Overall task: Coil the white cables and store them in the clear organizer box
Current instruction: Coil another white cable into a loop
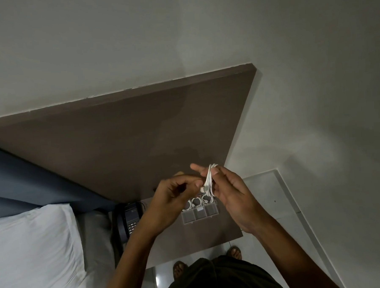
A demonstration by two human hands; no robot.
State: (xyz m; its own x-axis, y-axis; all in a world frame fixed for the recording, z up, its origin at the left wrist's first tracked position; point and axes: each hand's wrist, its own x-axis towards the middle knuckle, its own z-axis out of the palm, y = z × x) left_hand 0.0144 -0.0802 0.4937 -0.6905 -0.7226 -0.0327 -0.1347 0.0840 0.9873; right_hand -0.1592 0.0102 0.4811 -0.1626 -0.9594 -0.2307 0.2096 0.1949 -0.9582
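Note:
A white cable (209,179) is wound in loops around the fingers of my right hand (227,190), held up in front of me. My left hand (176,196) pinches the cable's lower end just left of the loops. Below both hands, the clear organizer box (199,213) lies on a small brown table (190,243). Its far compartments hold coiled white cables (196,202); the near compartments look bare. My left wrist hides the box's left part.
A black desk phone (129,219) sits on the table's left side, beside a bed with a white pillow (34,251) and blue headboard. A brown wall panel (129,129) rises behind the table. My feet stand on the tiled floor below.

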